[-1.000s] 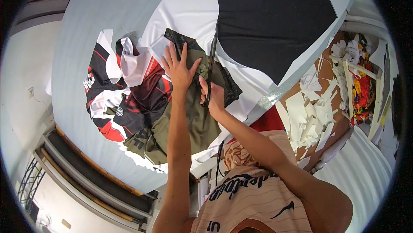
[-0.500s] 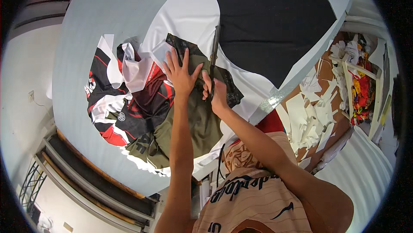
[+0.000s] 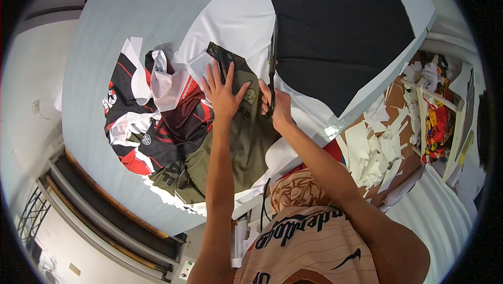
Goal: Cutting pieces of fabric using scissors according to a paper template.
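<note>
In my right hand point(image 3: 277, 107) is a pair of dark scissors point(image 3: 272, 61), its fingers closed on the handles. The blades point away from me, beside the left edge of a black fabric panel point(image 3: 340, 48); whether they are parted I cannot tell. My left hand point(image 3: 222, 95) lies flat with fingers spread on an olive piece of fabric point(image 3: 236, 150) with a dark patterned end. White material point(image 3: 230, 9) lies beneath the panel and the olive piece.
Left of the olive piece is a heap of black, red and white printed fabric point(image 3: 178, 111) on the pale table point(image 3: 136, 6). White scraps point(image 3: 374, 150) lie on a brown surface below the table's right edge, near a pile of red and yellow cloth point(image 3: 439, 121).
My right hand has moved a little right with the scissors, away from my left hand. An emblem on the olive piece now shows between the hands. The black panel sits slightly further right in view.
</note>
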### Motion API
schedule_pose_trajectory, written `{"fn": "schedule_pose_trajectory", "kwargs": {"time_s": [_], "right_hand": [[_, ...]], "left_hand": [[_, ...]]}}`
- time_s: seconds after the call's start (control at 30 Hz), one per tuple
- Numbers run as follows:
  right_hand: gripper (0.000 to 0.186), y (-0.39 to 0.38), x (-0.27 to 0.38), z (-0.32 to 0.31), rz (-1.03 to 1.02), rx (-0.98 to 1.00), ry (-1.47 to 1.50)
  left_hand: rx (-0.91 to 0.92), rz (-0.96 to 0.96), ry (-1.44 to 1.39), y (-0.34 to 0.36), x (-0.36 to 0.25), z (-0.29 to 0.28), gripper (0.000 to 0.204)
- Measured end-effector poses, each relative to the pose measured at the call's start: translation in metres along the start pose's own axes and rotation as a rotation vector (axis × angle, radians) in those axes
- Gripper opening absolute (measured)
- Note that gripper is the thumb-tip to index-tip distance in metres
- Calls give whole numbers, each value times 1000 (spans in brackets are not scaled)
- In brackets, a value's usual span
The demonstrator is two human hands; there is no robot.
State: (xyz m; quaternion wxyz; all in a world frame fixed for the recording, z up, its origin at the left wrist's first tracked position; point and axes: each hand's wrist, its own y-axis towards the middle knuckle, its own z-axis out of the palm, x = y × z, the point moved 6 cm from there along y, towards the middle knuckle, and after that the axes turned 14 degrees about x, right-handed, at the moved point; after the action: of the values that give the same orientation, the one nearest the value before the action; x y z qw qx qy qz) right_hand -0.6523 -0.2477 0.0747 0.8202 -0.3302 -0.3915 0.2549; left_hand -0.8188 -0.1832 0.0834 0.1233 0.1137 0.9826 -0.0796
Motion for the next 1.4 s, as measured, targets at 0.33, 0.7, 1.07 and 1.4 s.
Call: {"fn": "schedule_pose_trajectory", "kwargs": {"time_s": [0.33,0.7,1.07,1.4], "right_hand": [[53,17,27,-52,53,18,-252],[54,37,78,-73,103,80,-409],[54,58,111,-66,146,174,-371],[60,79,154,-56,136,191,-495]], "left_hand": [[21,-43,9,5,0,-1,79],[43,-69,18,8,5,3,83],[126,-89,-30,11,1,-3,85],[185,-46,-45,14,-4,-17,86]]}}
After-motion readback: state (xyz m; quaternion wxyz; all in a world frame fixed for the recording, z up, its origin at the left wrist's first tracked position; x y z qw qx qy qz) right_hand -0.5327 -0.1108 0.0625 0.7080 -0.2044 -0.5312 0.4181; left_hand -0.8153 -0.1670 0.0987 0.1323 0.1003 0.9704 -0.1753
